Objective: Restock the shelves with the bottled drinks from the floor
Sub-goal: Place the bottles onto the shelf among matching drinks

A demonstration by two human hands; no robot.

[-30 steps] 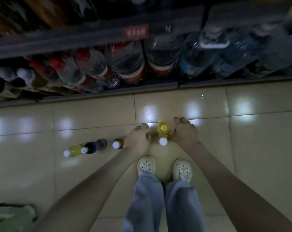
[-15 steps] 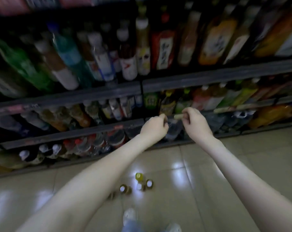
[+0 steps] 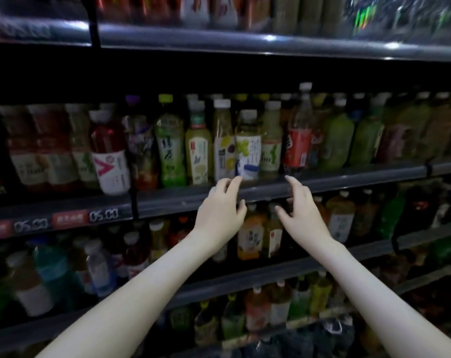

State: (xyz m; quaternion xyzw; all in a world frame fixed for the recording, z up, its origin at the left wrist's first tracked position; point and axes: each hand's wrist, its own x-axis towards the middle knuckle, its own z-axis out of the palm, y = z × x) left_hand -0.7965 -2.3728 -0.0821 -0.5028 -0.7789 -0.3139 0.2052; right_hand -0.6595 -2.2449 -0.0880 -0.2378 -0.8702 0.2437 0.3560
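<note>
1. Nearest to us, our two bare forearms reached up and forward from the lower corners toward the drinks shelving.
2. Our left hand [image 3: 220, 208] was held in front of the grey shelf rail [image 3: 335, 180], its fingers spread and loosely bent, gripping nothing.
3. Our right hand [image 3: 300, 210] was held just beside it at the same height, a gap between the two, its fingers also slack and parted around nothing.
4. Below the hands, behind them, orange and yellow bottles [image 3: 250, 233] stood on the next shelf down.
5. To the left along the rail, red price tags [image 3: 69, 218] showed blurred digits.
6. Above the gap between our hands, a white-capped tea bottle [image 3: 247, 143] with a white, green and blue label stood upright at the front of the shelf. Our left index fingertip came up to its foot; we could not tell whether it touched.
7. A pale green bottle [image 3: 270, 140] stood just right of it and a red-labelled bottle [image 3: 298, 140] beyond that.
8. Farthest up, the top shelf rail [image 3: 245, 45] carried blurred bottles.
</note>
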